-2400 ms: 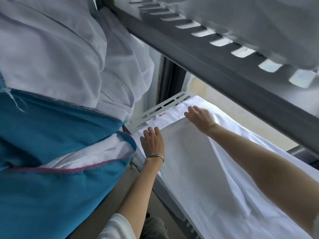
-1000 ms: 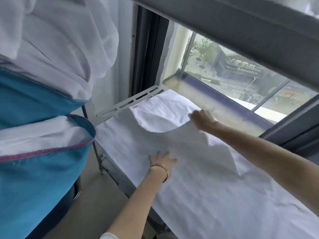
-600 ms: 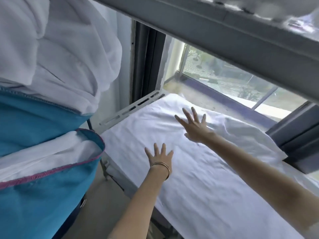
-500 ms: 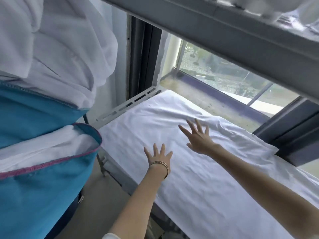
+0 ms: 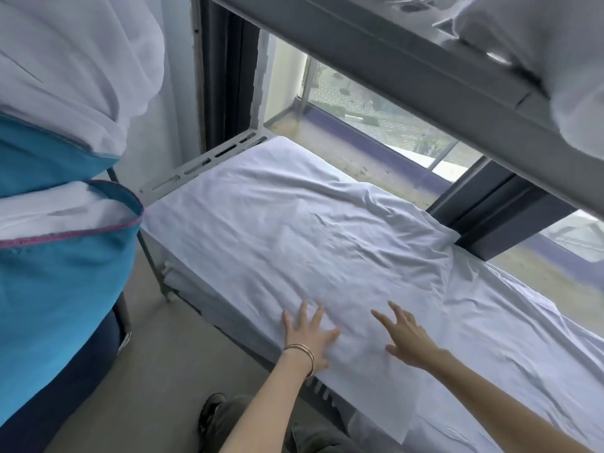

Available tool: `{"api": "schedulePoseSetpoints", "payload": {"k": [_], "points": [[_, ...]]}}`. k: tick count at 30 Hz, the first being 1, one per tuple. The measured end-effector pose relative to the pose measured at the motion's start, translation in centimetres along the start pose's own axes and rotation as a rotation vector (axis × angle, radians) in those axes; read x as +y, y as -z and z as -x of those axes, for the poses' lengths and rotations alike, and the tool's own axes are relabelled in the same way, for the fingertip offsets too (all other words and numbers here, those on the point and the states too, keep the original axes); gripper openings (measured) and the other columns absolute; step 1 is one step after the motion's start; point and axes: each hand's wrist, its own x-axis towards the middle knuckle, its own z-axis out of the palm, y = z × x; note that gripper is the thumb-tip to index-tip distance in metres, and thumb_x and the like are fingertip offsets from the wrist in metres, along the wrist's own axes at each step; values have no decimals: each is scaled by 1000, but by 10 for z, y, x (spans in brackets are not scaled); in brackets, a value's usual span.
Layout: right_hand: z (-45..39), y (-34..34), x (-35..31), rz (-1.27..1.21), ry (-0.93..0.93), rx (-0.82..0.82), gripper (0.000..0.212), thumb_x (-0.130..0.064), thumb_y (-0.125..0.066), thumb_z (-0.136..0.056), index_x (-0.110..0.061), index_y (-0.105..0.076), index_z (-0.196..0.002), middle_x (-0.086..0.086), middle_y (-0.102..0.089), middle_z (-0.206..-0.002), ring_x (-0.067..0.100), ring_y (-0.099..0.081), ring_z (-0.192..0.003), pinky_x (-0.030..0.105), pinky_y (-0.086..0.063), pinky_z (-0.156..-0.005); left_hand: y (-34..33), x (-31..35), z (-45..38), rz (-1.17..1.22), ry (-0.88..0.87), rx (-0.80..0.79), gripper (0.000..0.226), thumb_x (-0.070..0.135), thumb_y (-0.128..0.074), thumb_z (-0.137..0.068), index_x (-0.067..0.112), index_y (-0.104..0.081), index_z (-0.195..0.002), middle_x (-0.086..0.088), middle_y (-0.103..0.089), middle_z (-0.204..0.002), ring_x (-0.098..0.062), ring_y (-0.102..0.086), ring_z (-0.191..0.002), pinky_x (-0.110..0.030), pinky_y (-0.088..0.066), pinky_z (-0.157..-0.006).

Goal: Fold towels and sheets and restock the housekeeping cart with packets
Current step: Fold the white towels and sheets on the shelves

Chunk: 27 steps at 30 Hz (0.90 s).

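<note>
**Both palms flat on the sheet near the front edge of the lower bunk**

The white sheet [image 5: 310, 243] lies spread over the lower bunk bed, covering the mattress from the slotted grey end rail [image 5: 202, 166] at the far left to the right edge of view. It is creased across its middle, and a thicker fold bunches along the window side. Its near edge hangs a little over the front of the bed frame.

The left hand [image 5: 307, 338] rests palm down on the sheet right at that front edge, fingers straight and spread, holding nothing — an open grip that only presses the cloth. A thin bangle [image 5: 302, 353] circles its wrist. The right hand [image 5: 403, 338] sits just beside it to the right, also palm down with fingers fanned apart, touching the sheet and gripping nothing.

Half a second ago both hands lay farther up the bed, toward its middle, with the right hand ahead of the left; now they are drawn back close to the front edge and sit nearly level with each other. The fold along the window side lies much as it did then.

To the left hangs a blue laundry bag [image 5: 58, 279] with a pink-stitched rim, stuffed with white linen. The grey upper bunk rail [image 5: 408, 76] crosses overhead, and a window [image 5: 376, 122] runs behind the bed.
</note>
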Motion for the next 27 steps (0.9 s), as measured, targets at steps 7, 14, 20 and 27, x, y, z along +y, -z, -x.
{"api": "schedulePoseSetpoints", "payload": {"k": [7, 14, 20, 27], "points": [[57, -52, 7, -158, 31, -57, 91, -13, -67, -81, -35, -10, -148, 4, 1, -154, 30, -15, -139, 29, -34, -106, -10, 22, 16, -54, -133, -66, 63, 44, -56, -88, 41, -24, -143, 2, 6, -158, -37, 17, -142, -71, 0, -106], [71, -66, 6, -365, 17, 22, 80, 4, -56, -77, -25, -28, -146, 10, -16, -151, 34, -22, -137, 32, -30, -108, -32, 46, 46, -58, -168, -124, 71, 48, -53, -90, 36, -14, -149, 1, 9, -158, -34, 16, -143, -66, -1, -110], [73, -61, 12, -725, -93, 464, 41, 21, -48, -74, 0, -69, -101, 16, -66, -107, 32, -64, -102, 27, -48, -82, -23, 102, 51, 104, -85, -14, 81, 56, -48, -88, 22, -9, -150, -9, -2, -158, -31, 2, -145, -58, -1, -113], [71, -18, 20, -882, 72, 653, 38, 23, -44, -74, -10, -50, -91, 7, -71, -93, 9, -66, -88, 6, -47, -79, 9, 170, 39, 315, 93, 232, 76, 49, -56, -85, 16, -21, -144, -7, -45, -136, -29, -46, -124, -48, -25, -108]]}}
